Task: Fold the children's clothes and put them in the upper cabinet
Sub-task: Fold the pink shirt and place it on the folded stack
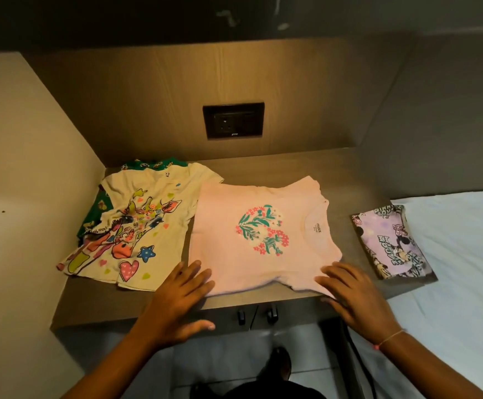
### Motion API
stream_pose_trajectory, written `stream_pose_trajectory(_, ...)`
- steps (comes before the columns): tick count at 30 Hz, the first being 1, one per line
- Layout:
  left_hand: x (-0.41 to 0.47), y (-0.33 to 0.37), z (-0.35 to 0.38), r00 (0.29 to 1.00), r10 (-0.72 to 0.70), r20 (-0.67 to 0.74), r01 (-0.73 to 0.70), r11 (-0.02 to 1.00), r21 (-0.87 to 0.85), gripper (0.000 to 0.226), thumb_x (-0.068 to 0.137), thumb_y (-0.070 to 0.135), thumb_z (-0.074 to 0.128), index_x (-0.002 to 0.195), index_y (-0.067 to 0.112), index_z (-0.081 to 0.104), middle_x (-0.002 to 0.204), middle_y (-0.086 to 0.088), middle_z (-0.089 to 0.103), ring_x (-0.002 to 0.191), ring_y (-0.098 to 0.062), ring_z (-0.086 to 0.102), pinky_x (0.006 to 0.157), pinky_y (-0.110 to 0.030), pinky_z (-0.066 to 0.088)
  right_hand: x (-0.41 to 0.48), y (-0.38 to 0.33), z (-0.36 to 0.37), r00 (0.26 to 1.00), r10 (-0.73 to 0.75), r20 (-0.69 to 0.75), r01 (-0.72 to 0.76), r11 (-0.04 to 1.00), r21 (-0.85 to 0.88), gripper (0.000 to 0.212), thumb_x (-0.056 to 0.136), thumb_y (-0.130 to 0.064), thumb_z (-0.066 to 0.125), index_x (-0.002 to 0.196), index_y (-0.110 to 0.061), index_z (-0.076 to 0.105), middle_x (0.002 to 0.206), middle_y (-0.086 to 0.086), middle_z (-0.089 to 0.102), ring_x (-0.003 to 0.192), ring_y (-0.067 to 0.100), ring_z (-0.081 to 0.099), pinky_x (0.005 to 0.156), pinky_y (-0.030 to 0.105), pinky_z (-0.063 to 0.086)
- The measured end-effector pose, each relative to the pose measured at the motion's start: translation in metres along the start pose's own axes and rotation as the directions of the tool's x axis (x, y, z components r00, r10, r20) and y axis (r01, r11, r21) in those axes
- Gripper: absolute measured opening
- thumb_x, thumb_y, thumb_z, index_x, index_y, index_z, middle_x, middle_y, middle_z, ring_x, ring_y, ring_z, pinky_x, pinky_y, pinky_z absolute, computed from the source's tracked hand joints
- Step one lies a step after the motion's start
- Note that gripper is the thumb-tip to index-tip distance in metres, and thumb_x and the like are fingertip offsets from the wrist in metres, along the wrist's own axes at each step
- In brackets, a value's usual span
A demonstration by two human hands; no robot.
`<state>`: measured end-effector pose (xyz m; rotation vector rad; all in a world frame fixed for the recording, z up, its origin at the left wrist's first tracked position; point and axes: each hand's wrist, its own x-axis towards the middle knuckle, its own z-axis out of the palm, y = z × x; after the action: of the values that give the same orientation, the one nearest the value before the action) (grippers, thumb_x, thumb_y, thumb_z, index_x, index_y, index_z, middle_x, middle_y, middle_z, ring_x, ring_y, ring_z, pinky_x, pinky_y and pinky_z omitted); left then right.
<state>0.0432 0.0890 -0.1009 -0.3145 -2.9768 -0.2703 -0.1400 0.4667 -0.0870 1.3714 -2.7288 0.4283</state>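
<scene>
Pink shirt (263, 234) flat at frame centre on counter (277, 165). Left hand (177, 295), right hand (352, 292): fingers straight, pressing near hem, gripping nothing. We smooth wrinkles outward, then fold sleeves inward evenly.

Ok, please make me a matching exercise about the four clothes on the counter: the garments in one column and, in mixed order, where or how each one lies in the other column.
Garments
1. pink T-shirt
2. cream T-shirt
3. lilac garment
4. green garment

Places
a. folded, at the right end of the counter
b. mostly hidden under another garment
c. spread flat in the middle
d. lying on top of another garment, at the left

Pairs: 1-c, 2-d, 3-a, 4-b
</scene>
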Motion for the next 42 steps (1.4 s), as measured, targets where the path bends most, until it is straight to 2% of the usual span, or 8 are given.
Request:
stream_pose_trajectory(4,-0.014,0.012,0.0,0.981,0.072,-0.178,-0.073,0.997,0.003,0.028,0.09,0.031,0.057,0.108,0.017,0.073,0.12,-0.004,0.069,0.117,-0.026,0.062,0.105,-0.048,0.042,-0.019,-0.007,-0.004,0.996,0.006,-0.085,-0.003,0.999,0.036,0.057,0.049,0.002,0.088,0.1,-0.019,0.073,0.105,0.001,0.069,0.103,0.019,0.053,0.082,0.035,0.052)
stream_pose_trajectory(8,-0.018,0.025,-0.021,0.976,-0.096,-0.193,0.055,0.977,-0.205,0.025,0.093,0.033,0.051,0.097,0.022,0.073,0.101,0.003,0.073,0.103,-0.014,0.067,0.095,-0.047,0.052,-0.026,-0.018,-0.026,0.991,0.134,-0.026,-0.122,0.956,0.266,0.066,0.056,0.013,0.079,0.102,-0.033,0.068,0.099,-0.018,0.066,0.093,0.001,0.057,0.076,0.011,0.045)
stream_pose_trajectory(13,0.012,0.024,-0.07,0.881,-0.472,-0.012,0.34,0.652,-0.678,0.007,0.089,0.041,0.064,0.095,0.039,0.066,0.085,0.023,0.069,0.084,0.001,0.066,0.068,-0.012,0.053,-0.008,-0.011,-0.064,0.956,0.269,0.114,-0.283,0.757,0.589,0.022,0.087,-0.017,0.068,0.1,-0.035,0.065,0.092,-0.014,0.071,0.081,0.004,0.066,0.066,0.02,0.052)
stream_pose_trajectory(19,0.101,-0.025,-0.075,0.769,-0.59,0.245,0.597,0.526,-0.605,0.025,0.088,0.033,0.069,0.108,0.02,0.071,0.099,0.002,0.069,0.094,-0.016,0.063,0.082,-0.038,0.056,0.067,0.034,-0.072,0.881,0.414,0.229,-0.473,0.755,0.455,0.013,0.091,-0.034,0.063,0.08,-0.026,0.063,0.078,-0.009,0.068,0.075,0.012,0.064,0.061,0.026,0.051)
stream_pose_trajectory(26,0.153,-0.059,-0.053,0.725,-0.654,0.216,0.68,0.633,-0.369,0.018,0.088,0.04,0.067,0.094,0.024,0.071,0.078,0.003,0.064,0.072,-0.015,0.057,0.058,-0.027,0.046,0.125,0.057,-0.052,0.84,0.504,0.201,-0.532,0.837,0.127,0.017,0.092,-0.04,0.06,0.099,-0.026,0.068,0.096,0.006,0.071,0.089,0.028,0.063,0.079,0.036,0.051)
stream_pose_trajectory(30,0.159,-0.066,-0.038,0.701,-0.694,0.164,0.712,0.666,-0.223,0.021,0.088,0.044,0.066,0.097,0.025,0.071,0.089,0.0,0.069,0.075,-0.014,0.056,0.064,-0.026,0.043,0.138,0.055,-0.042,0.832,0.53,0.164,-0.541,0.841,0.025,0.024,0.092,-0.041,0.06,0.11,-0.025,0.066,0.106,0.01,0.071,0.096,0.03,0.062,0.08,0.037,0.05)
stream_pose_trajectory(36,0.16,-0.062,-0.026,0.897,-0.434,0.088,0.422,0.898,0.123,0.051,0.084,0.055,0.063,0.128,0.032,0.057,0.131,0.002,0.057,0.117,-0.024,0.047,0.089,-0.04,0.042,0.148,0.055,-0.035,0.933,0.295,0.207,-0.299,0.954,-0.009,0.056,0.087,-0.041,0.067,0.138,-0.028,0.047,0.139,0.001,0.054,0.126,0.025,0.047,0.101,0.043,0.042)
stream_pose_trajectory(42,0.17,-0.061,-0.029,0.918,-0.332,0.216,0.304,0.941,0.152,0.035,0.089,0.049,0.061,0.12,0.033,0.059,0.124,0.004,0.063,0.114,-0.019,0.046,0.09,-0.041,0.034,0.172,0.054,-0.031,0.887,0.219,0.406,-0.189,0.975,-0.113,0.046,0.088,-0.036,0.066,0.131,-0.031,0.053,0.13,-0.001,0.058,0.118,0.024,0.049,0.096,0.038,0.044)
